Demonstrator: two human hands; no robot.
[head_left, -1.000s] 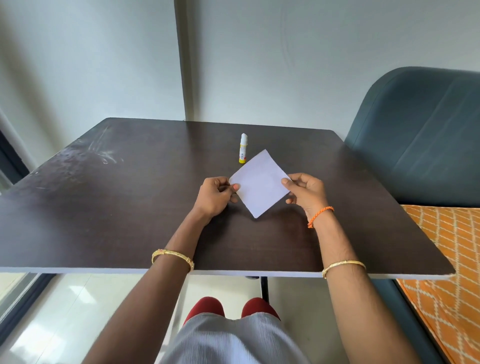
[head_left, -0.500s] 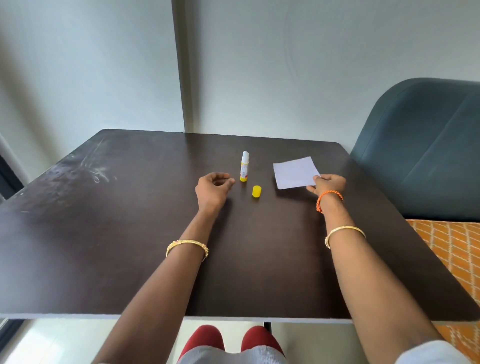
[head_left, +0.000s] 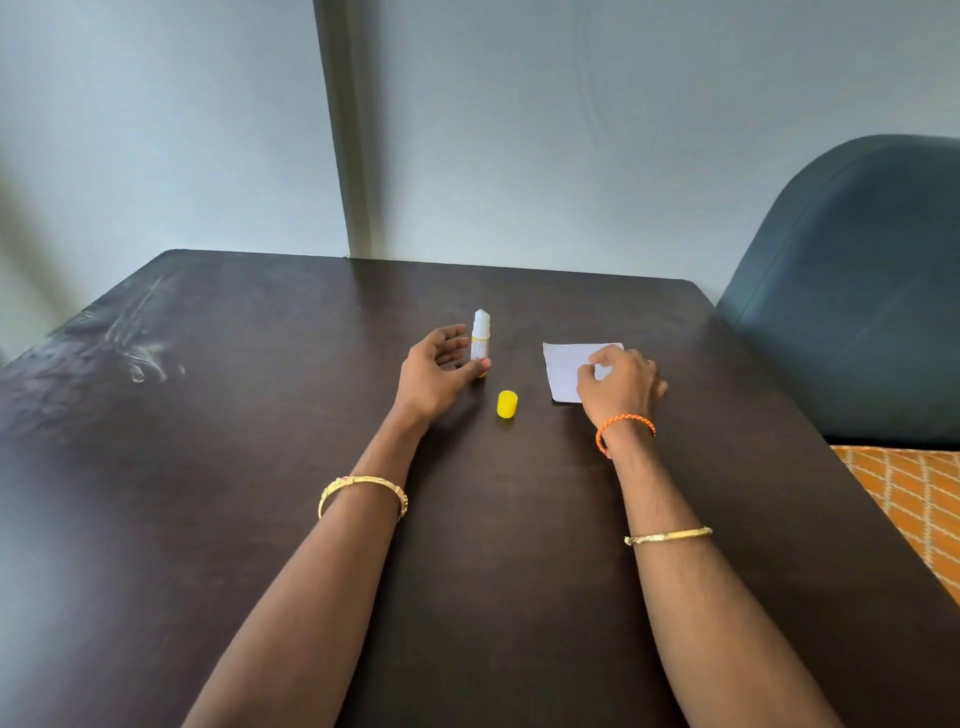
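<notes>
A white glue stick (head_left: 480, 338) with a yellow base stands upright and uncapped on the dark table (head_left: 249, 426). Its yellow cap (head_left: 507, 404) stands apart on the table, a little nearer to me. My left hand (head_left: 436, 371) is just left of the stick, fingers spread, thumb tip by the stick's base, not closed round it. A small white square of paper (head_left: 563, 369) lies flat to the right. My right hand (head_left: 621, 384) rests on top of the paper and hides its right part.
A blue-grey padded chair (head_left: 857, 291) stands against the table's right edge, with an orange patterned cushion (head_left: 914, 493) below it. A pale wall runs close behind the table's far edge. Scuff marks show on the table's far left.
A second ago both hands held the paper up in front of me. The right hand has laid it on the table at the right. The left hand has let go and moved to the glue stick.
</notes>
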